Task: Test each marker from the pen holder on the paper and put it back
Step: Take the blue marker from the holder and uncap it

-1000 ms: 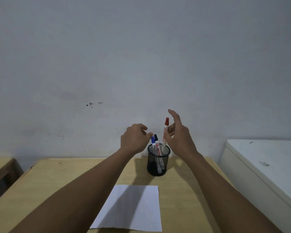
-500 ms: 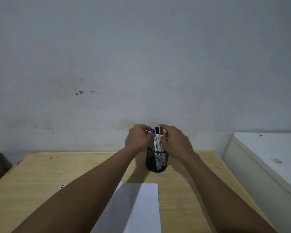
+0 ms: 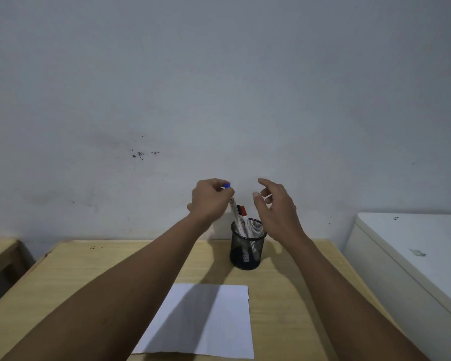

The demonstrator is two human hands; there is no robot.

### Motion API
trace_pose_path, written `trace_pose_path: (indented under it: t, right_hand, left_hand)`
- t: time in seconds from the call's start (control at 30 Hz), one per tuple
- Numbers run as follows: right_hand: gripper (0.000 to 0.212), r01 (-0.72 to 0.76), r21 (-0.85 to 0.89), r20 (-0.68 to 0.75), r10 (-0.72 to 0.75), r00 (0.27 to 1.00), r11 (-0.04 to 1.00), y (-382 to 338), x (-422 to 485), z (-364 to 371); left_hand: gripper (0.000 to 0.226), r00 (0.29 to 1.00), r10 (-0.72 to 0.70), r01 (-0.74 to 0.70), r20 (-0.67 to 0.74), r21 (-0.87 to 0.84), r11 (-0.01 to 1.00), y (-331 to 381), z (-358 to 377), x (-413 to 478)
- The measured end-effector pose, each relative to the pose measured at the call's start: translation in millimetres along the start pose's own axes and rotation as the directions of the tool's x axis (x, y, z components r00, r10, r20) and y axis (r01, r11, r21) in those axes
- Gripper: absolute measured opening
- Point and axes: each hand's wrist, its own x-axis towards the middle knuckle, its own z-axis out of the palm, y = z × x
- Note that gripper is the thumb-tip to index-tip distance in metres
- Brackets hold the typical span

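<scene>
A pale grey wall (image 3: 219, 87) fills most of the view, marked by a few small dark specks (image 3: 141, 154) left of centre. Below it stands a light wooden table (image 3: 63, 282) whose far edge meets the wall. To the right sits a white cabinet (image 3: 414, 251) with a flat top, just beside the table. At the far left, the corner of another wooden piece of furniture (image 3: 0, 254) shows.

A white sheet of paper (image 3: 219, 329) lies flat on the table near the front edge, partly shaded by the left forearm. Behind it, towards the wall, stands the black mesh pen holder (image 3: 248, 246), upright and apart from the paper.

The left hand (image 3: 210, 200) is raised above and left of the holder, its fingers closed around the upper end of the blue-capped marker (image 3: 233, 207). This marker is tilted, its cap at the fingertips and its lower end still inside the holder. The right hand (image 3: 276, 207) hovers above and right of the holder with fingers spread and loosely curled, holding nothing.

Inside the holder, the red-capped marker (image 3: 244, 217) leans against the blue one, and a dark-capped marker (image 3: 238, 209) shows just behind them, mostly hidden.
</scene>
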Motion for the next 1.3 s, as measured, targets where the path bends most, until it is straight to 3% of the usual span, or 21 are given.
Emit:
trace_pose_path:
  t: [0.1,0.2,0.3,0.37,0.4,0.53,0.7,0.83,0.97,1.07,1.17,1.3]
  right_hand:
    - [0.042,-0.107,0.229,0.183,0.065,0.981,0.968,-29,-4,-17]
    - [0.028,-0.259,0.442,0.324,0.116,0.939,0.859,-58,-12,-32]
    - [0.013,-0.354,0.738,0.308,0.180,0.934,0.574,-83,-19,-42]
    - [0.014,-0.381,0.835,0.333,0.187,0.924,0.398,-98,-23,-42]
    - [0.016,-0.390,0.831,0.351,0.169,0.921,0.398,-106,-27,-40]
    - [0.023,-0.362,0.701,0.419,0.057,0.906,0.614,-138,-47,-21]
    - [0.024,-0.364,0.702,0.455,0.008,0.891,0.613,-167,-69,11]
    - [0.025,-0.385,0.668,0.535,-0.052,0.843,0.637,-175,-81,42]
    - [0.022,-0.400,0.659,0.597,-0.120,0.793,0.637,-174,-90,70]
    - [0.023,-0.403,0.642,0.590,-0.085,0.803,0.652,-167,-94,87]
    - [0.016,-0.334,0.598,0.537,-0.055,0.842,0.728,-155,-101,109]
    - [0.015,-0.284,0.544,0.512,-0.044,0.858,0.790,-135,-118,146]
  left_hand:
    - [0.017,0.999,-0.006,-0.003,-0.043,-0.197,0.980,30,-29,-12]
    - [0.020,0.999,-0.035,0.028,-0.018,-0.303,0.953,53,-61,-30]
    - [0.023,0.998,-0.007,0.021,0.057,-0.243,0.970,60,-94,-49]
    - [0.021,0.990,0.064,-0.045,0.125,-0.150,0.988,58,-114,-61]
    - [0.020,0.981,0.116,-0.101,0.156,-0.102,0.990,56,-124,-67]
    - [0.016,0.934,0.307,-0.330,0.184,0.110,0.938,45,-153,-85]
    - [0.017,0.898,0.393,-0.440,0.199,0.353,0.826,27,-193,-99]
    - [0.031,0.912,0.284,-0.398,0.294,0.474,0.786,11,-227,-109]
    - [0.037,0.919,0.121,-0.282,0.375,0.412,0.866,-9,-255,-114]
    - [0.035,0.932,0.072,-0.215,0.356,0.382,0.899,-37,-269,-113]
    - [0.027,0.962,0.029,-0.174,0.273,0.524,0.834,-80,-267,-111]
    - [0.030,0.982,0.077,-0.185,0.175,0.761,0.621,-138,-249,-124]
